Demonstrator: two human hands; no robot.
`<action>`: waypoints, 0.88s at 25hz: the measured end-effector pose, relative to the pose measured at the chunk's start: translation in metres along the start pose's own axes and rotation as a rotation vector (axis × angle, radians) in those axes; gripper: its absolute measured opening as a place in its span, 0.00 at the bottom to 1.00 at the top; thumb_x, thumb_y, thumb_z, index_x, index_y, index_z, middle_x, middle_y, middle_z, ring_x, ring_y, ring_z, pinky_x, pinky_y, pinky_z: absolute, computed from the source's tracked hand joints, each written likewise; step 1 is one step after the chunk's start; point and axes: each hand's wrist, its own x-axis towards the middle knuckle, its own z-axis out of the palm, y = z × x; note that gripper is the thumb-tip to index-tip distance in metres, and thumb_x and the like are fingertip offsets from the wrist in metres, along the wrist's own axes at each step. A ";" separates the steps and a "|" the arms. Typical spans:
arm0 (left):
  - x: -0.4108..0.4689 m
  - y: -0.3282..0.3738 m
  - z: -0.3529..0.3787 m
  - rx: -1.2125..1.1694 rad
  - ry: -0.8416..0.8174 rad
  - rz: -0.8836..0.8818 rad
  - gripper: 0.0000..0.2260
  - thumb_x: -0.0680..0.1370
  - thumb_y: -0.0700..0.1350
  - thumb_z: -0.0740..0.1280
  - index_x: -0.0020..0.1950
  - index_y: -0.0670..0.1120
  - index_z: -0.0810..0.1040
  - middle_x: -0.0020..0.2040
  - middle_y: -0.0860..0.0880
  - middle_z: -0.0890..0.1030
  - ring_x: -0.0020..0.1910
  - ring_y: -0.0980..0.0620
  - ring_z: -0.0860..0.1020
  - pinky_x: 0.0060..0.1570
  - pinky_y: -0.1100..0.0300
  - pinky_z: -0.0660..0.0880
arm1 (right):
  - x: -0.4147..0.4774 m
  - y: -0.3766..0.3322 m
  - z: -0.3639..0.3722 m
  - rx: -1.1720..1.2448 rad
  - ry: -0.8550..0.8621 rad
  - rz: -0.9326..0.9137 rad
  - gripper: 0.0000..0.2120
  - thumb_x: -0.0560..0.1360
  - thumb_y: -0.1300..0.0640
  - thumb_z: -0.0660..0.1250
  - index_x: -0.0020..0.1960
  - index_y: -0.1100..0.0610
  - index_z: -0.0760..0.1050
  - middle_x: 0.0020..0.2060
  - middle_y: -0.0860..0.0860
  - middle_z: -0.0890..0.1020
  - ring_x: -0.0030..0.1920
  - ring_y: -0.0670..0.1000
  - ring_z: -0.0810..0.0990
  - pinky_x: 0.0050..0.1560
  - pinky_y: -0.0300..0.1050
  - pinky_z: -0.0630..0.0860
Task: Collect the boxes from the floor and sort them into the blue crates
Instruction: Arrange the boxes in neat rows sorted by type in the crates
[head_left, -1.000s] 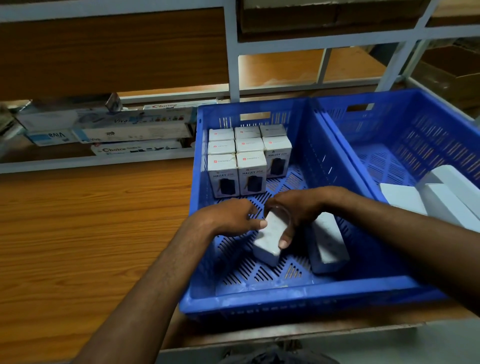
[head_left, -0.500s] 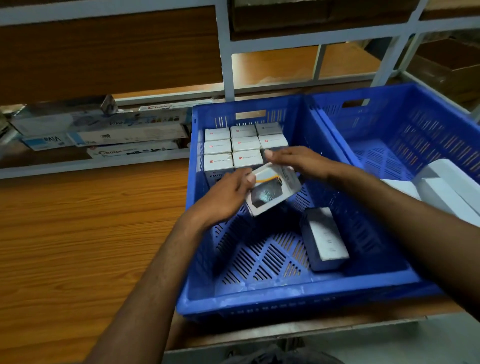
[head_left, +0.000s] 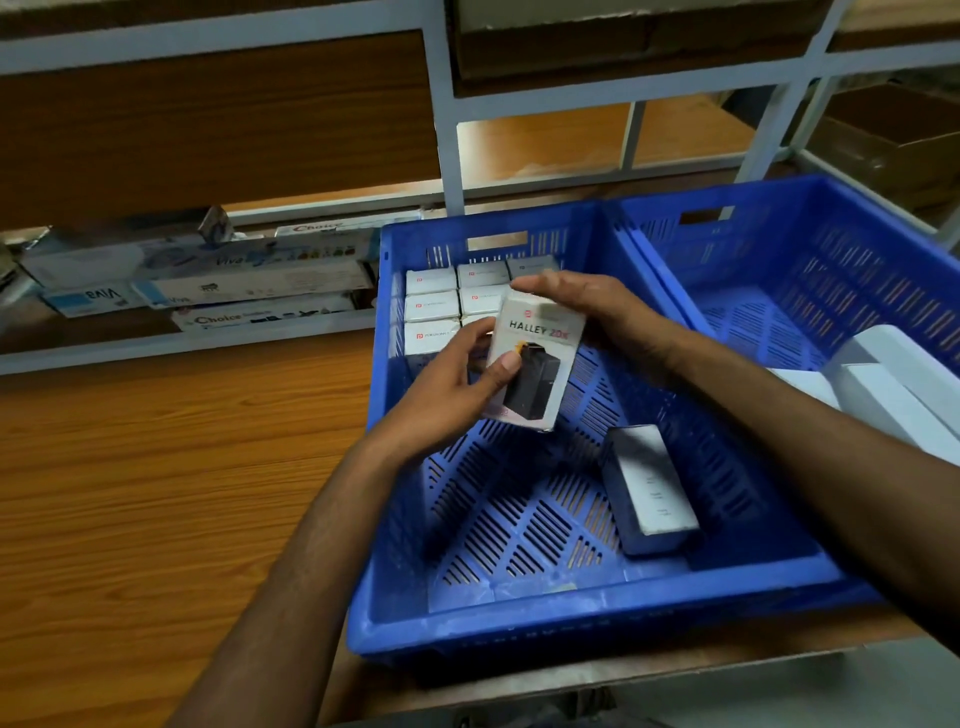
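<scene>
Both hands hold one white "HALLEY" box (head_left: 537, 364) upright above the near blue crate (head_left: 571, 618), its printed front facing me. My left hand (head_left: 457, 384) grips its left edge, thumb on the front. My right hand (head_left: 587, 306) holds its top and right side. Several matching white boxes (head_left: 441, 306) stand in neat rows at the crate's far left corner. Another box (head_left: 647, 488) lies flat on the crate floor at the right. A second blue crate (head_left: 810, 244) sits to the right, with white boxes (head_left: 883, 384) in it.
The crates rest on a wooden shelf (head_left: 156, 493) inside a white metal rack (head_left: 441, 104). Long "Viva" and "Choice" cartons (head_left: 244, 286) are stacked at the back left. A brown cardboard box (head_left: 893, 130) stands at the far right.
The box was lifted from the crate floor, raised and turned upright with its front toward me. Both hands rose with it toward the stacked rows.
</scene>
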 end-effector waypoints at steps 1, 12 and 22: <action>0.000 0.002 -0.001 -0.071 0.000 -0.019 0.21 0.84 0.52 0.63 0.77 0.53 0.67 0.68 0.56 0.79 0.66 0.60 0.77 0.62 0.60 0.78 | 0.001 0.001 -0.003 0.079 -0.012 0.006 0.26 0.79 0.36 0.64 0.67 0.53 0.81 0.64 0.67 0.80 0.59 0.60 0.79 0.60 0.55 0.71; 0.003 0.011 -0.008 -0.420 0.111 -0.195 0.14 0.88 0.42 0.56 0.70 0.54 0.74 0.63 0.49 0.84 0.65 0.46 0.81 0.62 0.41 0.80 | -0.004 -0.005 -0.005 0.137 -0.053 -0.147 0.24 0.73 0.64 0.74 0.68 0.59 0.78 0.60 0.57 0.85 0.62 0.55 0.84 0.63 0.53 0.80; -0.002 0.014 -0.006 -0.247 0.299 0.044 0.25 0.78 0.32 0.70 0.65 0.57 0.72 0.65 0.58 0.79 0.62 0.61 0.80 0.57 0.60 0.80 | -0.019 -0.007 0.015 -0.774 0.199 -0.746 0.32 0.69 0.55 0.79 0.70 0.57 0.73 0.63 0.52 0.79 0.64 0.53 0.77 0.57 0.54 0.78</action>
